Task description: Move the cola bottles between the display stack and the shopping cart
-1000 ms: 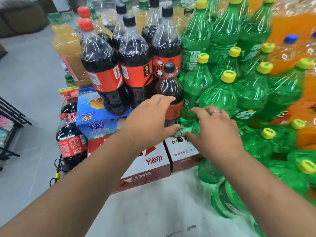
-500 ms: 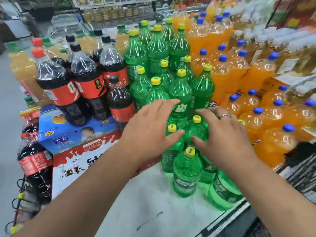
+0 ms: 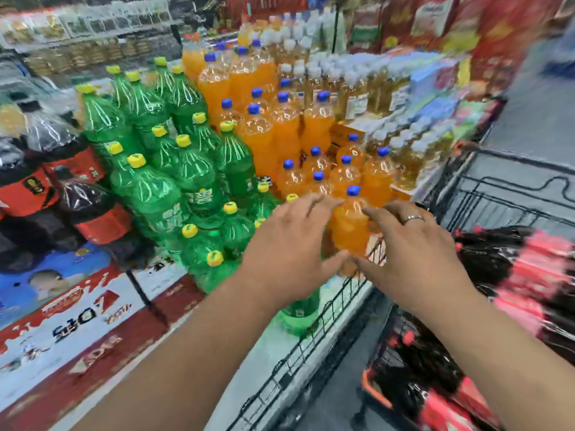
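Dark cola bottles (image 3: 71, 169) with red labels stand on cartons at the far left of the display stack. More cola bottles (image 3: 513, 269), blurred, lie in the black wire shopping cart (image 3: 485, 194) at the right. My left hand (image 3: 292, 253) and my right hand (image 3: 413, 250), which wears a ring, are held out side by side with fingers spread. Both hover empty in front of the orange soda bottles (image 3: 350, 225), above the cart's left rim. Neither hand touches a cola bottle.
Green soda bottles (image 3: 174, 181) with yellow caps fill the middle of the stack, orange ones with blue caps stand right of them. Printed cartons (image 3: 71, 318) form the base at lower left. Pale bottled drinks (image 3: 382, 94) and shelves lie behind. The view is motion-blurred.
The view has swung right, from the cola bottles past the green ones to the orange ones and the cart. Both hands moved right with it, still empty and spread.
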The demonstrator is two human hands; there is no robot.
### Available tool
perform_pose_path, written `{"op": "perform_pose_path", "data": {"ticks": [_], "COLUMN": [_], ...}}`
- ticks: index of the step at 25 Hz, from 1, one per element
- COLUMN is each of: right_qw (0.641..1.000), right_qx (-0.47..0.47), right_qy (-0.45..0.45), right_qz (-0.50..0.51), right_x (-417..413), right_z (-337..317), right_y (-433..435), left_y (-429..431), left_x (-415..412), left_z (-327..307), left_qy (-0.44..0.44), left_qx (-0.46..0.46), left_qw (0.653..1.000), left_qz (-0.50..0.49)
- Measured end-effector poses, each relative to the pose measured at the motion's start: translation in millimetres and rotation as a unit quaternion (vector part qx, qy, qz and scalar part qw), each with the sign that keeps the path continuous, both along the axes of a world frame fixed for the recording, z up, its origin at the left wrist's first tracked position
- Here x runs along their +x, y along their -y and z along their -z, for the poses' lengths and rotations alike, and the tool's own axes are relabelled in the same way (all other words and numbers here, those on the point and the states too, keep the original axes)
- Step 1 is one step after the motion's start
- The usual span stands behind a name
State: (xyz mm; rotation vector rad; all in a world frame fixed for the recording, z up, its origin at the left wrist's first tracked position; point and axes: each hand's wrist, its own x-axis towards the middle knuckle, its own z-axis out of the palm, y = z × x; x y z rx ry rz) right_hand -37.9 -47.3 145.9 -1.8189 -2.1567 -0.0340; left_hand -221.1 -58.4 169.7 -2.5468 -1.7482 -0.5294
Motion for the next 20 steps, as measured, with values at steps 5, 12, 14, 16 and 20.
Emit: {"op": "perform_pose_path", "data": {"ticks": [5, 12, 14, 16, 20], "right_qw": [0.996, 0.980, 0.973, 0.965, 0.948], "right_qx": [-0.041, -0.100, -0.116, -0.136, -0.166], "right_qy": [0.015, 0.008, 0.004, 0.008, 0.025], "right_qz": [0.073, 0.171, 0.199, 0.223, 0.269], "right_x": [86.2, 165.2, 181.1, 193.2, 209.9], "right_z": [12.3, 39.6, 47.5, 55.8, 73.2], "right_y": [31.9, 61.5, 65.5, 68.2, 63.1], "left_y": [0.6, -6.8, -14.0, -21.9, -50.1], "left_x": [80.8, 158.8, 173.7, 185.6, 208.4], "left_z": [18.4, 43.4, 52.9, 63.2, 83.7], "left_qy": [-0.023, -0.082, -0.084, -0.083, -0.097], "left_qx": [-0.054, -0.079, -0.087, -0.096, -0.119], "left_qw": [0.997, 0.984, 0.980, 0.976, 0.963], "left_qz": [0.058, 0.137, 0.159, 0.180, 0.223]}}
